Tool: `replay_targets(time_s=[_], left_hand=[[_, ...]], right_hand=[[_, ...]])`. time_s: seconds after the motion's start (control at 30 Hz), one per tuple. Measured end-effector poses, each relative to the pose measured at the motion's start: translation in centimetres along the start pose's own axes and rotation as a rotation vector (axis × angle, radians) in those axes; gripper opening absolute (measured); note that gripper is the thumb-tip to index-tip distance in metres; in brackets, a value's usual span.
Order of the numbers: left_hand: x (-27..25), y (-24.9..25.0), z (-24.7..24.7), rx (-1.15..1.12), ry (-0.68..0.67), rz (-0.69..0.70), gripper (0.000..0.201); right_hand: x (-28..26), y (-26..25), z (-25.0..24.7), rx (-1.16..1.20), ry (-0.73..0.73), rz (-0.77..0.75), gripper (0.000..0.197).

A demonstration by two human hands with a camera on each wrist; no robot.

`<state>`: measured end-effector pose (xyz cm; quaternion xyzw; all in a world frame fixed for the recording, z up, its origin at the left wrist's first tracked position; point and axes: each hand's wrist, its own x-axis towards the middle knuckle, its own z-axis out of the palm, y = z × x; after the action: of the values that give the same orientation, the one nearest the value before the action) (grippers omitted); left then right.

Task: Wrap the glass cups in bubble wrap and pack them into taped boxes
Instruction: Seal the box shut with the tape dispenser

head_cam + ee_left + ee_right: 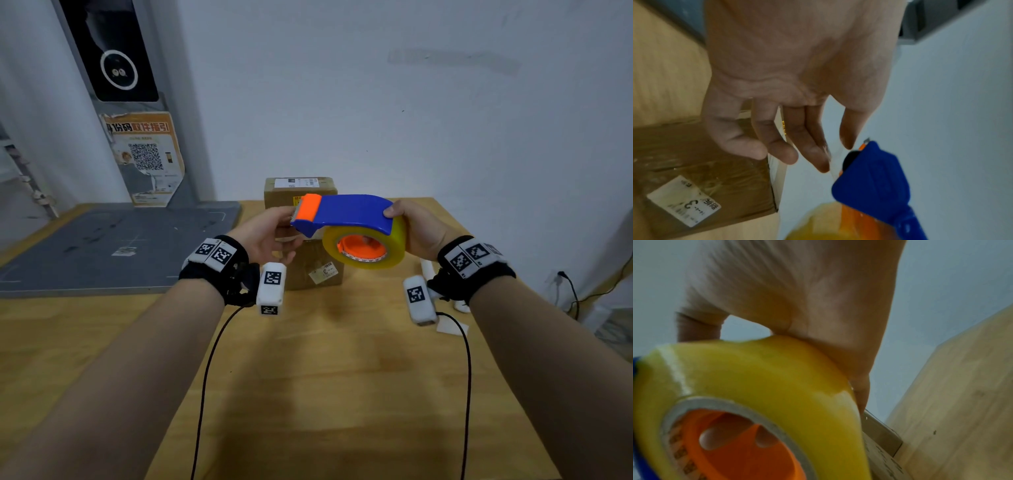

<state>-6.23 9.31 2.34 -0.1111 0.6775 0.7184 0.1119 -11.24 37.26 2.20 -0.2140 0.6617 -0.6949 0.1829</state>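
— 2 hands up; what has the left hand (270, 233) got?
— Thumb and fingers pinch a clear tape end by the tape dispenser (346, 214) cutter; the strip itself is barely visible.
— And the right hand (416, 228)?
— Wrapped round the yellow tape roll (366, 255), fingertips hidden inside.
— Boxes?
— 2 cardboard boxes (315, 270) on the table (325, 377), half hidden behind the hands; cups unseen.
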Motion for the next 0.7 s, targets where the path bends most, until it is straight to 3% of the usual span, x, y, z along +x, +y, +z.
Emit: replay_targets(time_s=[0.1,0.23,0.33,0.47,0.6,0.7], left_hand=[[0.4,-0.3,-0.5,-0.009,0.015,-0.012,0.01],[1.0,-0.4,-0.1,0.032,0.131,0.039,0.004],[1.7,-0.3,0.5,0.1,0.189,0.108,0.002],[2.8,-0.5,1.2,0.309,0.287,0.245,0.014],[3.9,-1.2,1.6,0.45,0.344,0.418,0.012],[4.5,-1.9,2.1,0.488,0.397,0.472,0.017]], right_hand=[[0.2,-0.4,-0.1,-0.04,0.021,0.03,0.083],[-0.2,-1.5,0.4,-0.119,-0.074,0.096,0.047],[-0.1,-2.2,1.1,-0.344,-0.076,0.093,0.047],[0.2,-3.2,0.6,-0.676,0.053,0.094,0.054],[0.6,-3.8,-0.5,-0.761,0.088,0.063,0.049],[1.1,-3.7,-0.8,-0.818,0.086,0.03,0.046]])
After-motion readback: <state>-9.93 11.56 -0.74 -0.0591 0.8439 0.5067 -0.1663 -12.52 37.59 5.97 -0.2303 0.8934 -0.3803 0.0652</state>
